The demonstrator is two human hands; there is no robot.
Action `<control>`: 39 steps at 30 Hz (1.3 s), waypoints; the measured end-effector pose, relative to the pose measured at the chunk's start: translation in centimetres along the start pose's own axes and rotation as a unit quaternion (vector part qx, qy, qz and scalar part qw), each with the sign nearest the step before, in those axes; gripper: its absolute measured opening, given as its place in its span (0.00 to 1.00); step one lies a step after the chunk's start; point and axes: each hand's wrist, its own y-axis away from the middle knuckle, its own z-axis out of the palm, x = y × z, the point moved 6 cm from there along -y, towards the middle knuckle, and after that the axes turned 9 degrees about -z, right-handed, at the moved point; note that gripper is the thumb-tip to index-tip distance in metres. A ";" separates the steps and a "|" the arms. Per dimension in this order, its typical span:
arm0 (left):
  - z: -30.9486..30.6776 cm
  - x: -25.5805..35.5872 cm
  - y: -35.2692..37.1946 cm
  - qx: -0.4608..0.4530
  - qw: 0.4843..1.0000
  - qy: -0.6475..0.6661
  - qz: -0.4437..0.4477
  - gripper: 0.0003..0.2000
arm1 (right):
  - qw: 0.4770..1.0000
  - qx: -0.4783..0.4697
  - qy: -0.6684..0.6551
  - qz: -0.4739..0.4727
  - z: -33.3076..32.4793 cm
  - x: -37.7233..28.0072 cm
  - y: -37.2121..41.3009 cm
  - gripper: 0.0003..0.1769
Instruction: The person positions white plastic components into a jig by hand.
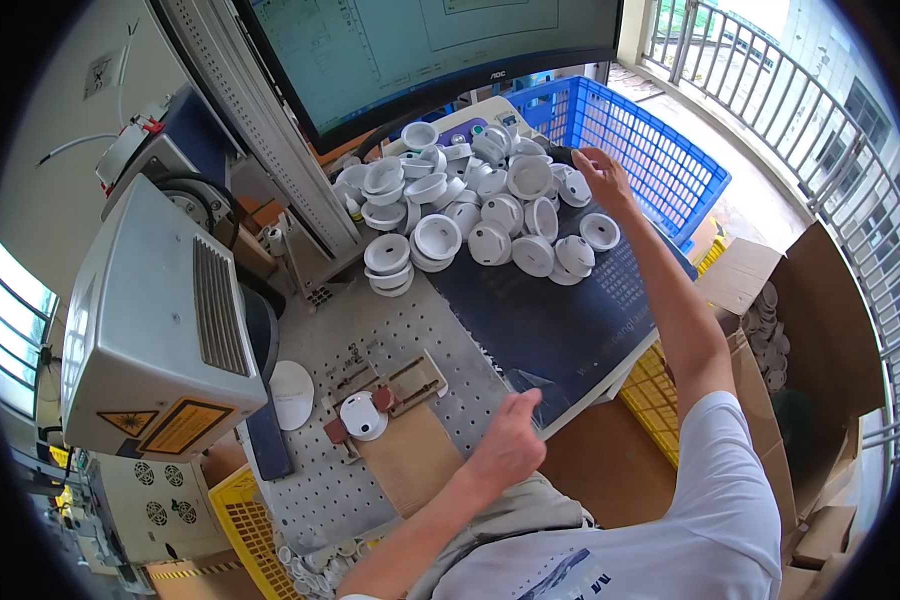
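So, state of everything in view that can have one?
Monitor: on
Blue crate: upright, open-topped
Cardboard box: open
White pieces: loosely heaped
Single piece: lying in the fixture
Machine head: power unclear
Left hand: closed on clear film
Right hand: beside heap, grip unclear

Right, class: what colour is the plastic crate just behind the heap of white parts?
The crate is blue, seen best in the head view.

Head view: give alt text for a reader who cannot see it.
A person's right hand reaches to the edge of a heap of white round lids; the left hand holds something clear. Another lid sits in a fixture on a perforated metal table.
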 end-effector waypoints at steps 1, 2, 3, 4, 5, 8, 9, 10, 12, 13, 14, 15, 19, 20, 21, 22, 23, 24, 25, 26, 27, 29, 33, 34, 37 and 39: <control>1.6 0.3 -2.3 -0.003 1.000 0.007 0.023 0.08 | 0.998 -0.047 0.002 0.031 1.0 1.4 -1.1 0.31; 3.1 0.8 -4.3 -0.006 0.999 0.014 0.047 0.07 | 0.998 -0.048 -0.004 0.029 1.6 1.7 -1.5 0.31; 5.2 0.9 -5.8 -0.006 0.999 0.009 0.045 0.07 | 0.996 -0.077 -0.024 0.032 2.4 1.9 -1.8 0.32; 7.3 0.5 -7.2 0.013 0.999 0.020 0.046 0.07 | 0.993 -0.105 -0.043 0.036 3.2 2.0 -1.9 0.33; 8.2 0.0 -8.0 0.030 0.998 0.032 0.049 0.07 | 0.986 -0.141 -0.062 0.065 4.1 1.8 -1.3 0.33; 9.4 -1.0 -9.8 -0.026 0.998 0.052 0.018 0.07 | 0.975 -0.206 -0.081 -0.021 5.5 0.1 0.6 0.31; 9.3 -1.1 -10.2 -0.028 0.998 0.057 0.019 0.07 | 0.971 -0.225 -0.055 -0.062 5.6 -0.5 1.3 0.30; 8.7 -1.3 -10.4 -0.020 0.995 0.092 0.012 0.06 | 0.964 -0.245 -0.030 -0.100 5.5 -1.5 2.4 0.29; 8.5 -1.5 -10.3 -0.017 0.991 0.129 0.000 0.06 | 0.972 -0.221 0.004 -0.082 4.4 -4.0 6.3 0.28; 8.7 -1.6 -10.3 -0.019 0.991 0.132 -0.001 0.06 | 0.969 -0.236 -0.011 -0.071 4.2 -5.1 7.7 0.29; 8.9 -1.8 -10.3 -0.020 0.991 0.134 -0.001 0.06 | 0.963 -0.261 -0.035 -0.064 4.1 -5.5 8.9 0.29; 8.9 -1.9 -10.3 -0.023 0.991 0.135 -0.002 0.06 | 0.964 -0.254 -0.055 -0.064 3.8 -6.4 9.9 0.28; 9.2 -2.1 -10.2 0.001 0.996 0.087 0.025 0.09 | 0.949 -0.300 -0.058 -0.082 2.2 -7.9 9.0 0.24; 9.6 -2.2 -10.1 -0.013 0.996 0.083 0.021 0.09 | 0.958 -0.261 -0.066 -0.103 1.8 -8.2 7.6 0.22; 9.7 -2.3 -10.1 -0.004 0.996 0.084 0.028 0.09 | 0.959 -0.272 -0.052 -0.059 1.6 -8.2 6.1 0.21; 9.3 -2.2 -10.2 -0.004 0.996 0.085 0.027 0.09 | 0.958 -0.283 -0.037 -0.015 1.7 -8.0 4.4 0.21; 8.9 -2.2 -10.4 -0.014 0.993 0.114 0.010 0.09 | 0.964 -0.261 -0.028 -0.032 2.2 -7.9 2.6 0.20; 8.6 -2.4 -10.6 -0.023 0.990 0.142 -0.009 0.09 | 0.970 -0.239 -0.019 -0.051 3.1 -7.8 0.5 0.19; 8.6 -2.6 -10.7 -0.021 0.990 0.140 -0.011 0.09 | 0.975 -0.197 -0.032 -0.093 4.3 -7.8 -1.9 0.18; 8.5 -2.7 -10.7 -0.002 0.982 0.189 -0.014 0.08 | 0.978 -0.153 -0.046 -0.132 6.0 -7.7 -4.2 0.17; 8.3 -2.8 -10.6 0.017 0.971 0.238 -0.017 0.12 | 0.973 -0.151 -0.026 -0.173 8.3 -7.7 -6.7 0.17; 8.2 -3.2 -10.9 -0.019 0.948 0.303 -0.099 0.14 | 0.960 -0.167 0.049 -0.219 13.3 -7.4 -10.6 0.19; 9.5 -2.8 -10.4 -0.027 0.987 0.158 -0.018 0.07 | 0.944 -0.236 0.177 -0.145 19.5 -7.6 -11.8 0.26; 9.4 -3.0 -10.4 -0.023 0.987 0.155 -0.021 0.07 | 0.944 -0.237 0.175 -0.150 19.6 -8.3 -11.9 0.26; 9.4 -3.1 -10.6 -0.067 0.975 0.203 -0.063 0.07 | 0.896 -0.381 0.127 -0.189 20.3 -8.2 -10.3 0.28; 9.4 -3.5 -10.8 -0.081 0.945 0.293 -0.125 0.06 | 0.884 -0.407 0.156 -0.171 19.1 -8.3 -8.8 0.27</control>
